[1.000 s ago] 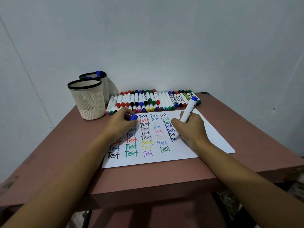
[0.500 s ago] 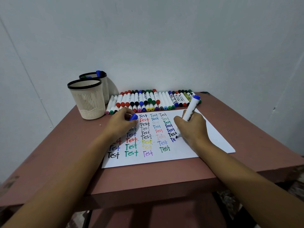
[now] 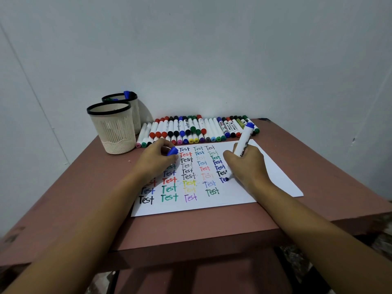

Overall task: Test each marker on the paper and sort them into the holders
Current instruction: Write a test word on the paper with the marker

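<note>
On the near half of the worktop [image 3: 84,198] lies the paper [image 3: 244,200], covered in coloured "Test" words. The right grip [image 3: 248,166] clasps the blue marker [image 3: 244,141], its tip touching the sheet mid-word in the right column. The left grip [image 3: 156,160] pinches the blue cap [image 3: 172,151] and rests on the paper. Light, even strokes should best show ink flow. Farther back lies the row of capped markers [image 3: 191,130]; far left stand the near holder [image 3: 112,128] and far holder [image 3: 132,111].

Legible text: paper only
Paper [image 3: 273,177]: the word "Test" handwritten repeatedly in columns, in black, red, green, blue, yellow and purple ink; last blue entry reads "Te"; print on held marker [image 3: 244,141] unreadable.
</note>
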A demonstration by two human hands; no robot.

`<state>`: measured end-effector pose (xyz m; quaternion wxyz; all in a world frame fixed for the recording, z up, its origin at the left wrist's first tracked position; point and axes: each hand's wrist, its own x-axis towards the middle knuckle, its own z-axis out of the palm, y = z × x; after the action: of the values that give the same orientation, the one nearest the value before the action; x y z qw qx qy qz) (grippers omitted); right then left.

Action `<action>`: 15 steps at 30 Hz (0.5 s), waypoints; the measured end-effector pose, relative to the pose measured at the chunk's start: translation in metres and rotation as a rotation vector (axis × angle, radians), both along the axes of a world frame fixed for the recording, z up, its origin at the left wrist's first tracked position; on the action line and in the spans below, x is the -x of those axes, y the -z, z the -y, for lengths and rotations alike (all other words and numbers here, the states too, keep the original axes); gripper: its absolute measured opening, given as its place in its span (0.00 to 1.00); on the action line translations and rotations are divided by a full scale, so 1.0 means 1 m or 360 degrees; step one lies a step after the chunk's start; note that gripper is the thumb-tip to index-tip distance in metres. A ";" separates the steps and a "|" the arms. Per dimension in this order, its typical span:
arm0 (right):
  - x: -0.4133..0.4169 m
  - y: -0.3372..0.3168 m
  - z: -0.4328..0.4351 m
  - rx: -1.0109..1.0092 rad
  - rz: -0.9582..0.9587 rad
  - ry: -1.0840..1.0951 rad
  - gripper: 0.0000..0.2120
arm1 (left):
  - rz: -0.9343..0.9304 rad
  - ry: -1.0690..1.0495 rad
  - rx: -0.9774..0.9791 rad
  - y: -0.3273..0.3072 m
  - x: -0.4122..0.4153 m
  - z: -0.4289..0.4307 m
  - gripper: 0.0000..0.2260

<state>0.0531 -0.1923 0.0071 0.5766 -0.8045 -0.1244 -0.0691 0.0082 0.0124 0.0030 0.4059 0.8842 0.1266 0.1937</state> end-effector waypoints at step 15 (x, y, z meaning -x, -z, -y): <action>0.000 -0.001 0.000 0.0014 0.0034 0.0119 0.17 | -0.0015 0.0012 0.0013 -0.001 0.001 0.002 0.09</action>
<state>0.0527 -0.1922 0.0085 0.5687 -0.8103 -0.1007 -0.0988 0.0073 0.0108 0.0038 0.4096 0.8839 0.1259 0.1875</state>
